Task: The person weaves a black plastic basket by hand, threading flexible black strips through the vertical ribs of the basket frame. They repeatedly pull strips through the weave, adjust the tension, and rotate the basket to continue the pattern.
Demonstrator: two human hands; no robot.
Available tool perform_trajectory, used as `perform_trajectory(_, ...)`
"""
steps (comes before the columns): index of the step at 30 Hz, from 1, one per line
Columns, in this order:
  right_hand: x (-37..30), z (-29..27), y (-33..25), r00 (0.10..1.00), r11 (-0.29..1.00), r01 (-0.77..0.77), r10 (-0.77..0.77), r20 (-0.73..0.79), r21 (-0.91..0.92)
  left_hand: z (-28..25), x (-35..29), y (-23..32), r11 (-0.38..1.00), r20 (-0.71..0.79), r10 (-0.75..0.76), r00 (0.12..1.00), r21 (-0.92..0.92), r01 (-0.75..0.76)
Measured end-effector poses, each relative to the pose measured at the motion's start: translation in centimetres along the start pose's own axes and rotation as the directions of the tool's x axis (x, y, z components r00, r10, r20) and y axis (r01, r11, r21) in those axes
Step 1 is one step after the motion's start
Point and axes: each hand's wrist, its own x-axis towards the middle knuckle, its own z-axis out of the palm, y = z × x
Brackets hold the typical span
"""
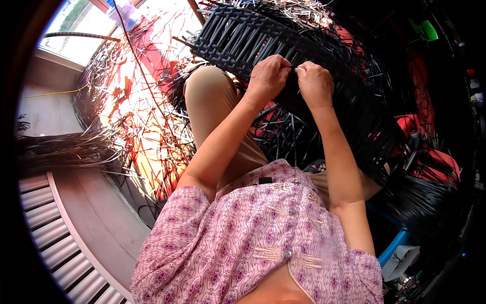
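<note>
A black basketwork piece [230,38], woven of flat plastic strips, slants across in front of me from the upper left toward the right. Its upright strips stand in rows between braided bands. My left hand [268,78] is closed in a pinch at its near edge. Close beside it, my right hand [315,86] is pinched too, the fingertips of both almost meeting. A short dark bit of weaving strip shows between them; the rest is hidden by my fingers and lost against the dark weave. The piece lies beyond my bent knee [210,86].
Loose black strips [288,134] are heaped over red sheeting on the floor. A thick bundle of strips [66,149] lies at the left, above a slatted grey surface [66,243]. A blue tube [395,245] stands at lower right. The right side is in deep shadow.
</note>
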Motion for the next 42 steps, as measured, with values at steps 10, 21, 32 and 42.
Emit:
perform_trajectory(10,-1.7,-1.3,-2.0,0.996,0.997,0.072,-0.072,-0.05,-0.003,-0.5,-0.5,-0.2,0.995,-0.09,-0.098,0.991,-0.034,0.095)
perform_trajectory(21,-2.1,0.2,-0.7,0.925,0.922,0.342,-0.364,-0.107,-0.179,-3.5,1.3,-2.1,0.947,-0.095,-0.315,0.944,-0.089,0.308)
perform_trajectory(32,4.2,-0.3,-5.7,0.952,0.703,0.202,-0.305,0.033,0.682,-9.8,3.4,2.8,0.993,-0.163,-0.067,0.984,0.085,0.081)
perform_trajectory(42,3.4,-1.2,-5.1,0.98,0.541,-0.019,-0.156,0.123,0.841,-9.5,4.7,2.1,0.932,0.027,-0.133,0.991,-0.336,0.134)
